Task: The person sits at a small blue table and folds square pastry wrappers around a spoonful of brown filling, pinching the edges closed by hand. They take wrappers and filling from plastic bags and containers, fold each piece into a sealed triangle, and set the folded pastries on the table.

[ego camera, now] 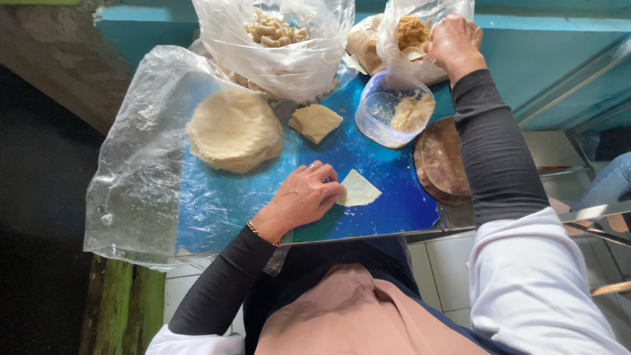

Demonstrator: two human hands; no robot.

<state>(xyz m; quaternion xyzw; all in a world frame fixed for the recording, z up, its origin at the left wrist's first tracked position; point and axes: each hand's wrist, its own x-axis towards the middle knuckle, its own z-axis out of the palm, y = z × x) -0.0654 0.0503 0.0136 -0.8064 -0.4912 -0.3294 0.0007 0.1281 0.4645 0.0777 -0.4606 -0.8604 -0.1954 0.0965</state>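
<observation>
1. While the left hand (303,197) rests palm-down on the blue board (388,190), its fingers lie spread and loosely curled, the fingertips pressing the left edge of a folded triangular dough wrapper (358,190). It pins the piece flat rather than grasping it, nothing enclosed in the palm.
2. That wrapper sits near the middle of the board, pale against the blue, just right of the hand.
3. Left forearm comes in from the lower left in a black sleeve, a gold bracelet (257,232) at the wrist, a ring on one finger.
4. Up top, the right hand (453,41) is stretched far forward, arm nearly straight, black sleeve running down to a white cuff. The knuckles are bunched at the mouth of a clear plastic bag of brown crumbly filling (411,33). Its fingers are tucked down out of sight, so I cannot tell whether they have hold of anything.
5. Below that bag stands a clear round tub (381,112) with pale paste in it.
6. A dark round wooden disc (439,161) lies under the right forearm.
7. Over on the left, a stack of round dough sheets (233,130) rests on crinkled plastic; a folded pale piece (317,121) lies beside it.
8. Behind, another clear bag of curled pale snacks (273,33) stands open.
</observation>
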